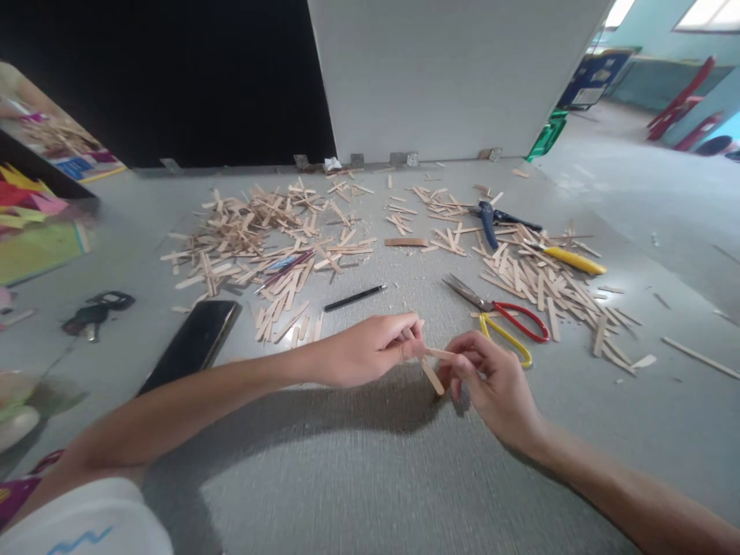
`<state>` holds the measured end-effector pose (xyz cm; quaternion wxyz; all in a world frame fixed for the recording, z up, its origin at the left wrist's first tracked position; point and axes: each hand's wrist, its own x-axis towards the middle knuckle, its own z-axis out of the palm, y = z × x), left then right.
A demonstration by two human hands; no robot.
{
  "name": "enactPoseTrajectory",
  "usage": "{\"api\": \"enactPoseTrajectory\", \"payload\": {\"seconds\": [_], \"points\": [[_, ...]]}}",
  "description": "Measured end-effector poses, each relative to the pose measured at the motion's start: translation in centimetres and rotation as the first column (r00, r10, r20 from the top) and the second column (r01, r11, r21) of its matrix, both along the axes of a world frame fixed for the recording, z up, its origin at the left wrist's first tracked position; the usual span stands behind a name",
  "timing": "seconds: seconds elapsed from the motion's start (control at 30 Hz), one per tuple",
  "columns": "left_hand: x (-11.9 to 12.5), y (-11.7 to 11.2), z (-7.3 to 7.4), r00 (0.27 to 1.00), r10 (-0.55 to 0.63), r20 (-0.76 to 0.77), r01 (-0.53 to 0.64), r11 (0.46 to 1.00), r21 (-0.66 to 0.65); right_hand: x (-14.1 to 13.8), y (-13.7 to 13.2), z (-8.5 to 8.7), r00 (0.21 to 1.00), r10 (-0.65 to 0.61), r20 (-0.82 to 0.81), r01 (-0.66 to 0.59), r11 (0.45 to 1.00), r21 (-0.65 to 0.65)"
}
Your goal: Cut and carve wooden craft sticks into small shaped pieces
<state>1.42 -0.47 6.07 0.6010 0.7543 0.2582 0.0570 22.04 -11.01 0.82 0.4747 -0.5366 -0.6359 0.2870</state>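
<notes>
Over the near middle of the grey table (358, 478), my left hand (375, 351) is closed on wooden craft sticks (432, 378), one of which slants down toward the tabletop. My right hand (486, 378) pinches the end of another craft stick (439, 354) that reaches across to the left fingertips. Whether the sticks are joined where they cross I cannot tell. Just beyond my right hand lie scissors (502, 316) with one red and one yellow handle. A black pen (354, 298) rests behind my left hand.
Piles of craft sticks (248, 223) spread across the back, with more at the right (537, 277). Blue-handled pliers (489, 223) and a yellow cutter (572, 260) lie on these. A dark phone (193, 343) and keys (95, 316) are at left. Upright panels (451, 77) stand behind.
</notes>
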Motion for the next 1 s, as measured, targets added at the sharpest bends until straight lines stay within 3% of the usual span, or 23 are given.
{"api": "enactPoseTrajectory", "payload": {"seconds": [0.1,0.27,0.4,0.7,1.0], "points": [[0.1,-0.1,-0.1,0.998,0.047,-0.032,-0.046,0.999,0.022,-0.1,0.1,0.5,0.997,0.027,0.075,-0.03,0.999,0.031],[0.2,0.4,0.2,0.952,0.298,-0.064,-0.296,0.954,0.044,0.3,0.1,0.5,0.945,-0.222,0.238,0.159,0.953,0.257],[0.1,0.9,0.6,0.916,0.401,-0.004,-0.398,0.911,0.104,0.7,0.1,0.3,0.882,-0.325,0.342,0.166,0.892,0.42],[0.1,0.6,0.3,0.916,0.402,0.001,-0.396,0.902,0.173,0.5,-0.3,0.7,0.899,-0.273,0.343,0.136,0.917,0.374],[0.0,0.7,0.2,0.929,0.367,0.038,-0.369,0.921,0.128,0.5,-0.3,0.5,0.945,-0.177,0.275,0.086,0.946,0.314]]}}
